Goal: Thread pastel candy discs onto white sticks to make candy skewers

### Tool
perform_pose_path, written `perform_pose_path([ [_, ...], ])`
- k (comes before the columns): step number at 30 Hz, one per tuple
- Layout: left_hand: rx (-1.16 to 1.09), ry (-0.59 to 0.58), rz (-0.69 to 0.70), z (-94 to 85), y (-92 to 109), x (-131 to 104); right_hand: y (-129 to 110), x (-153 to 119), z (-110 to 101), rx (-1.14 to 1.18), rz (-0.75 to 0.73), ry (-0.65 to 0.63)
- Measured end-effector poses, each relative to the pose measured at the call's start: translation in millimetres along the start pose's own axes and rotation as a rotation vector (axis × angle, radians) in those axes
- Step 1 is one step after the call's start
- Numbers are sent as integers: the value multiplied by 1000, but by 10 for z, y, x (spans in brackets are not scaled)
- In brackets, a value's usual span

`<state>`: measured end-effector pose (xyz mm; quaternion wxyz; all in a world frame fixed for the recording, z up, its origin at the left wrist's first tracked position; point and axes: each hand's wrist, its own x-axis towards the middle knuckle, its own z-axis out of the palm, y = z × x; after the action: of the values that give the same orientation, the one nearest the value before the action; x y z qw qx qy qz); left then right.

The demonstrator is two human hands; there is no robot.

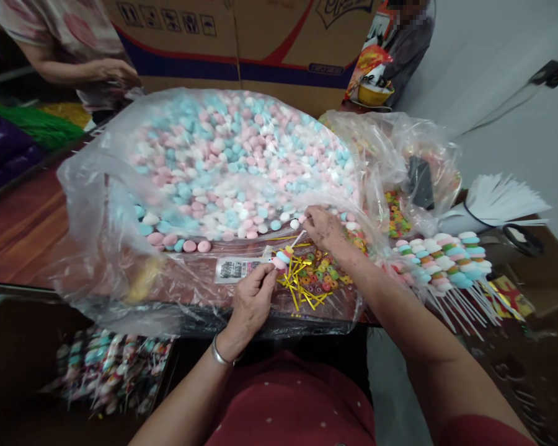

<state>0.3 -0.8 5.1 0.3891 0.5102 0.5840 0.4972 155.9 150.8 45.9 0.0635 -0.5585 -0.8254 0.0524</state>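
My left hand (253, 297), with a bracelet at the wrist, pinches a candy skewer (283, 257) threaded with pink, white and blue marshmallows and a yellowish ring. Its white stick slants up toward my right hand (324, 230). The right fingertips are drawn together at a pink marshmallow (302, 220) by the mouth of the large clear bag (86, 179). Heaps of pink, white and blue marshmallows (232, 148) fill that bag. Below my hands lie gold twist ties (302, 286) and colourful ring candies (328, 272). A white printed label (235, 271) is left of the skewer.
Finished marshmallow skewers (441, 260) are stacked at right, near white paper sticks (502, 201) and a tape roll (523, 240). More wrapped skewers (111, 368) fill a box below left. A large carton (260, 43) stands behind. Another person's hand (116, 73) is at upper left.
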Motion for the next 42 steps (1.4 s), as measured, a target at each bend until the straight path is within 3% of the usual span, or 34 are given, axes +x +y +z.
perform_pose_path([
  [15,29,-11,-3,-13,2,2,-126,51,193,-86,-161,-43],
  [21,34,-2,-7,-8,-11,2,-167,98,286,-136,-117,0],
  [26,41,4,-7,-1,-25,5,-134,103,222,-38,-59,18],
  [28,38,6,-5,-2,-17,9,-59,73,177,139,14,47],
  [34,63,-19,-10,6,12,26,179,-133,51,1292,221,-4],
  [36,72,-17,-3,16,19,29,193,-200,4,1439,251,-38],
  [42,90,-20,-4,31,18,38,122,-274,-81,1502,262,-52],
])
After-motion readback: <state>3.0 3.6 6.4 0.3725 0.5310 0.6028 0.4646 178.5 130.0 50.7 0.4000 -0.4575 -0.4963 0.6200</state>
